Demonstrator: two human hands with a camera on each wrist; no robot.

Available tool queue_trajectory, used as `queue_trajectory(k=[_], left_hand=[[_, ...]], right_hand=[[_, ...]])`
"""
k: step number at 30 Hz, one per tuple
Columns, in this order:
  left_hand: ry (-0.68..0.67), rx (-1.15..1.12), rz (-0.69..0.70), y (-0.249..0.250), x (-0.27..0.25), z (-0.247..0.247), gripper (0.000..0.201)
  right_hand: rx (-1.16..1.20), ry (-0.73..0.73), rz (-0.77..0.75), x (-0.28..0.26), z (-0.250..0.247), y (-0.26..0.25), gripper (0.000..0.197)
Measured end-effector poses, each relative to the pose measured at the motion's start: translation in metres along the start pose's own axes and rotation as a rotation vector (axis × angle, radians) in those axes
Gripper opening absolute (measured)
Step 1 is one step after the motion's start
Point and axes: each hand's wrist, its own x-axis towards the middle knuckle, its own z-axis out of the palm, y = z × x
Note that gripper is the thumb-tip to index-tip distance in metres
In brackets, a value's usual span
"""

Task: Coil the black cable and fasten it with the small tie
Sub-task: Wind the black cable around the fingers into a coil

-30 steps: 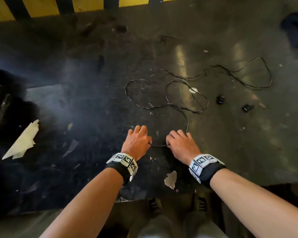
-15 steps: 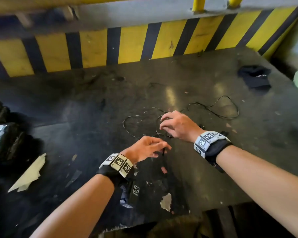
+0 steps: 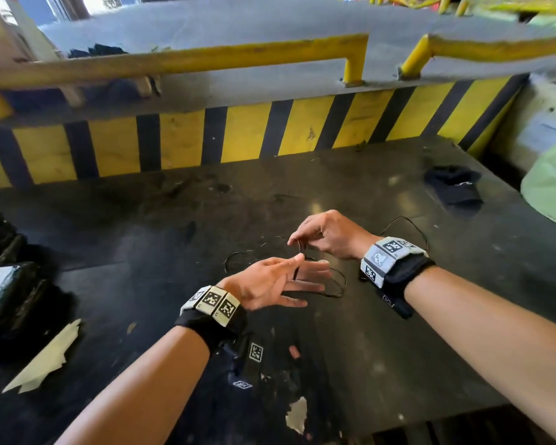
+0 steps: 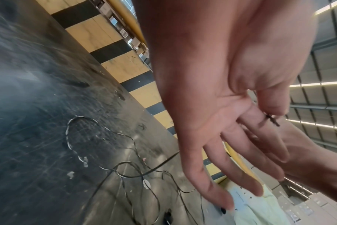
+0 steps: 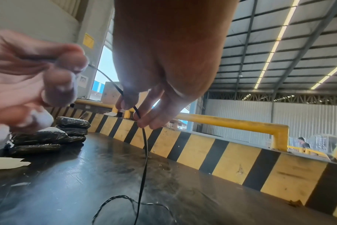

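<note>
The thin black cable (image 3: 336, 285) lies in loose loops on the dark table (image 3: 142, 239), and one stretch is lifted between my hands. My left hand (image 3: 289, 274) is palm-up with straight fingers. Its thumb pinches the cable's end (image 4: 272, 119) against the index finger. My right hand (image 3: 305, 242) is just beyond it and pinches the cable between thumb and fingertips (image 5: 137, 115). From there the cable (image 5: 145, 152) hangs down to the table. Two small black pieces (image 4: 167, 214) lie among the loops. I cannot pick out the tie.
A yellow-and-black striped wall (image 3: 247, 136) with a yellow rail (image 3: 187, 57) closes the table's far side. A black cap (image 3: 453, 187) lies far right, beside a pale green bundle (image 3: 549, 187). Black wrapped packs (image 3: 10, 284) and a white paper scrap (image 3: 45, 361) sit at the left.
Both hands have risen from the table with the cable. The left hand has turned palm-up and spread its fingers. The head view has tilted up toward the striped wall.
</note>
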Motion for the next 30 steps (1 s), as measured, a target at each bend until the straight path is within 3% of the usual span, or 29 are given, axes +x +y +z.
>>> queue_trajectory(k=[8,22,30], left_hand=[[-0.113,-0.007,-0.051,0.013,0.016,0.014,0.059],[-0.096,-0.024,-0.012,0.015,0.03,0.028,0.059],[-0.118,-0.033,0.019,0.02,0.027,0.032,0.054]], right_hand=[[-0.04,-0.044,-0.042,-0.002,-0.018,0.006,0.022],[-0.043,-0.039,-0.113,-0.011,-0.032,0.015,0.017],[0.042,-0.074,0.024,-0.013,-0.028,0.033,0.021]])
